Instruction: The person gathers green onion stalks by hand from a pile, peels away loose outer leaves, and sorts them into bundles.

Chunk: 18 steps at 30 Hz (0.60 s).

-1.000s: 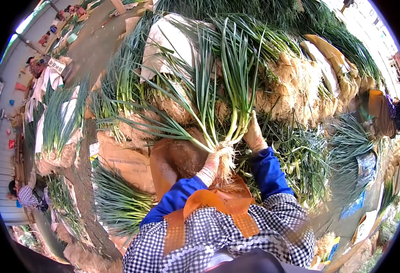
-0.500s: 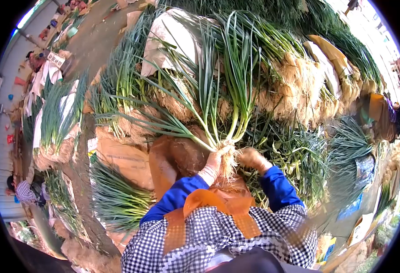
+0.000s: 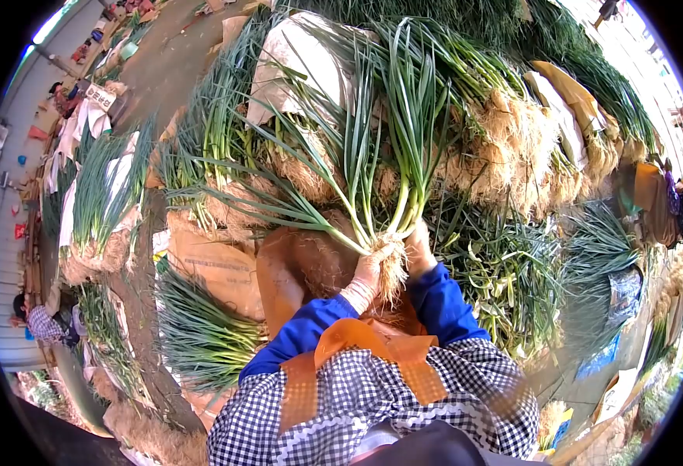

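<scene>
A bunch of long green onions (image 3: 365,147) fans out upward in front of me, its pale hairy roots hanging down at the bottom. My left hand (image 3: 369,272) is wrapped round the white base just above the roots. At the right side of the same bunch, my right hand (image 3: 418,242) has its fingers closed against the lower stalks. An orange apron (image 3: 279,279) covers my lap beneath the bunch. Loose leaves (image 3: 505,272) lie in a heap to the right of my right hand.
Large piles of onions with roots facing me (image 3: 505,155) stand ahead, partly under a white sack (image 3: 299,66). Another onion pile (image 3: 202,334) lies at lower left by a tan sack (image 3: 217,272). A co-worker (image 3: 45,322) sits at far left.
My right hand moved from the bunch out to the lower right, then came back against the stalks. My left hand has kept its hold on the base.
</scene>
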Each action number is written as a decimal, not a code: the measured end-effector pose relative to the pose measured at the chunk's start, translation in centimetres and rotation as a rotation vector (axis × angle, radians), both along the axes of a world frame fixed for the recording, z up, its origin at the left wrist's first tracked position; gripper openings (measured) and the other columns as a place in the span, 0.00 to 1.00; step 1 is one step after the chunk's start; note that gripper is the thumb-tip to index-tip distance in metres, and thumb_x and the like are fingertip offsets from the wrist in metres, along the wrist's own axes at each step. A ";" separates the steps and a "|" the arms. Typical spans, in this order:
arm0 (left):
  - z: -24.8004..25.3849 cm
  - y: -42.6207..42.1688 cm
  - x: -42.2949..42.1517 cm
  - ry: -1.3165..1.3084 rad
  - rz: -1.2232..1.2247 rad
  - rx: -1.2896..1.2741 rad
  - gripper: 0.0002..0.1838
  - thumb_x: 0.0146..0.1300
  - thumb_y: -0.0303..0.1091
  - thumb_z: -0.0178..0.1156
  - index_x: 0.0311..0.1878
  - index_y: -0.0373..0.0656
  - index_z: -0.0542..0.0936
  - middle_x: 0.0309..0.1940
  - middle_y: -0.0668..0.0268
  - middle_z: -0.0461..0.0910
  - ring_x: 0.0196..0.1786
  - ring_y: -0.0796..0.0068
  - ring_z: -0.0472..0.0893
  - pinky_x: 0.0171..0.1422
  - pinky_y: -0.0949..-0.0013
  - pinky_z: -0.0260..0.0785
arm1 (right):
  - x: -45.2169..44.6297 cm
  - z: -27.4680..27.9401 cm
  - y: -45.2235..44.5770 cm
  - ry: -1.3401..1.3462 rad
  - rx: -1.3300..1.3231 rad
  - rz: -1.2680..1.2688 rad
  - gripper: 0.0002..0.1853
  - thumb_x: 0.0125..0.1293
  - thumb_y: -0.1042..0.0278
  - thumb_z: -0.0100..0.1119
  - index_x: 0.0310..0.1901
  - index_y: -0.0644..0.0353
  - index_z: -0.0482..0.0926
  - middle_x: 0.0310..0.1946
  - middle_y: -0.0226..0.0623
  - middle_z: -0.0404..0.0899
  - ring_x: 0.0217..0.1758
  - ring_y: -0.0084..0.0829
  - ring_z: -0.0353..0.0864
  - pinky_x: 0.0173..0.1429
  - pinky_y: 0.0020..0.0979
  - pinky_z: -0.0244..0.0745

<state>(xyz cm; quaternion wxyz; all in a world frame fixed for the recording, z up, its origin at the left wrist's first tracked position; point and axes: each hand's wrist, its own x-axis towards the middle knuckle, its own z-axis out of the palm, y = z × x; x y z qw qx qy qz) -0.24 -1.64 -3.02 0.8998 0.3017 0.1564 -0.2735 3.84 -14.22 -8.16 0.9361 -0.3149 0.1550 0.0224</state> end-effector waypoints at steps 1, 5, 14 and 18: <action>0.0 0.0 0.1 0.012 0.024 0.047 0.10 0.61 0.22 0.54 0.46 0.38 0.77 0.33 0.65 0.79 0.35 0.75 0.79 0.38 0.75 0.74 | -2.3 1.1 1.2 -0.029 -0.194 0.043 0.13 0.69 0.57 0.48 0.44 0.57 0.76 0.27 0.29 0.78 0.27 0.24 0.75 0.29 0.27 0.72; 0.5 0.1 1.9 -0.024 0.121 -0.195 0.11 0.60 0.20 0.56 0.47 0.37 0.75 0.36 0.62 0.79 0.37 0.71 0.80 0.42 0.72 0.76 | -11.8 -6.7 -1.3 0.213 -0.986 0.558 0.15 0.66 0.59 0.51 0.43 0.62 0.78 0.30 0.34 0.80 0.32 0.34 0.79 0.38 0.36 0.75; 0.8 0.4 0.6 -0.085 0.035 -0.083 0.12 0.59 0.20 0.57 0.47 0.34 0.76 0.36 0.63 0.79 0.38 0.73 0.79 0.44 0.74 0.74 | -3.3 10.5 -6.7 0.171 -1.016 0.314 0.16 0.67 0.58 0.53 0.50 0.59 0.77 0.33 0.31 0.80 0.31 0.21 0.77 0.35 0.24 0.75; 1.3 0.7 0.0 -0.148 -0.001 0.190 0.18 0.57 0.20 0.58 0.53 0.37 0.74 0.43 0.65 0.79 0.43 0.76 0.79 0.48 0.74 0.72 | 1.6 6.4 -3.0 -0.056 -0.451 0.172 0.19 0.65 0.57 0.57 0.51 0.60 0.75 0.35 0.24 0.78 0.32 0.19 0.76 0.34 0.23 0.74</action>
